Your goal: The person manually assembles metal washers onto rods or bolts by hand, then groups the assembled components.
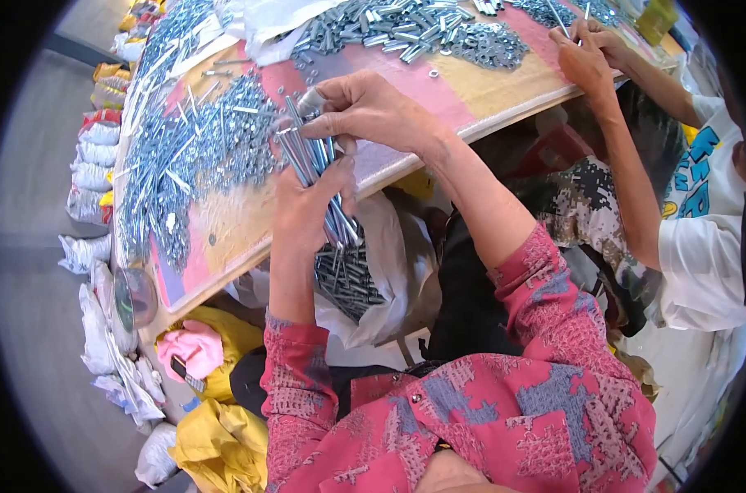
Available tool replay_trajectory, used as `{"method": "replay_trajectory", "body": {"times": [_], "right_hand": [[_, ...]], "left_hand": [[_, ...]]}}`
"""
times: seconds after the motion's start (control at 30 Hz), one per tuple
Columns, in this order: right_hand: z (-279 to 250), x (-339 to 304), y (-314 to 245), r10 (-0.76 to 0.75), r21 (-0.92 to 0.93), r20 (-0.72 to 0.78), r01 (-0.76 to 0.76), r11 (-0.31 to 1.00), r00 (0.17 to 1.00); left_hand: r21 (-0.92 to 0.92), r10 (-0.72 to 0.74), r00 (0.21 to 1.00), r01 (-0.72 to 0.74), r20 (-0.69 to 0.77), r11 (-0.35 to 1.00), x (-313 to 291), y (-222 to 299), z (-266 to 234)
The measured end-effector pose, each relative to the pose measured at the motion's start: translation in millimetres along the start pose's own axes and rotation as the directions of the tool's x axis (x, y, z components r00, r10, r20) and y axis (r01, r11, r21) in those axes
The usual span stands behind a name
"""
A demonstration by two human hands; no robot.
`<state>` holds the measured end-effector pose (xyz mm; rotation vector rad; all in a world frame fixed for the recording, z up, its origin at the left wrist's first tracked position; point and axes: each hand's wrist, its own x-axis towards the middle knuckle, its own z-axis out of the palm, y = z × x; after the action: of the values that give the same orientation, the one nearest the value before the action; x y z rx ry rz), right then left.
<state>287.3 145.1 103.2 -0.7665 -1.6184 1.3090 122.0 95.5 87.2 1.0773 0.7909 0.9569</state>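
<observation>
A bundle of long silvery bolts with metal sleeves is gripped in my left hand, fingers wrapped round it near the table's edge. My right hand comes in from the right, its thumb and fingers closed at the bundle's upper end on a sleeved bolt. What lies between those fingertips is partly hidden. Some fingertips wear pale coverings. Below my hands, an open white sack holds many assembled bolts. On the table to the left spreads a large heap of loose bolts, nuts and small parts.
Metal sleeves and washers lie piled on the striped table. At right, a co-worker's hands hold thin rods. Filled bags line the floor at left. A yellow sack and pink cloth lie beside me.
</observation>
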Motion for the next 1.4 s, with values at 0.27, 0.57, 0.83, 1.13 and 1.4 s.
{"method": "replay_trajectory", "body": {"times": [0.27, 0.57, 0.83, 1.13, 1.4], "right_hand": [[30, -26, 8, 0.249, 0.045, 0.024, -0.250, 0.967, 0.968], [94, -97, -32, -0.278, -0.356, -0.369, 0.141, 0.924, 0.887], [185, -126, -13, -0.594, -0.551, 0.014, 0.502, 0.667, 0.805], [173, -27, 6, -0.427, -0.552, -0.124, 0.296, 0.780, 0.896], [83, 148, 85, -0.415, -0.907, -0.242, -0.052, 0.418, 0.877]], "left_hand": [[-0.573, -0.240, 0.959, 0.281, 0.149, 0.770, -111, -33, -14], [-0.801, -0.139, 0.987, 0.020, -0.078, 0.599, -166, -62, -39], [-0.570, 0.086, 0.848, -0.423, -0.524, 0.704, -150, -58, -36], [-0.598, -0.081, 0.822, -0.339, -0.564, 0.726, -118, -10, -111], [-0.775, -0.073, 0.978, -0.111, -0.198, 0.623, -107, -18, -140]]}}
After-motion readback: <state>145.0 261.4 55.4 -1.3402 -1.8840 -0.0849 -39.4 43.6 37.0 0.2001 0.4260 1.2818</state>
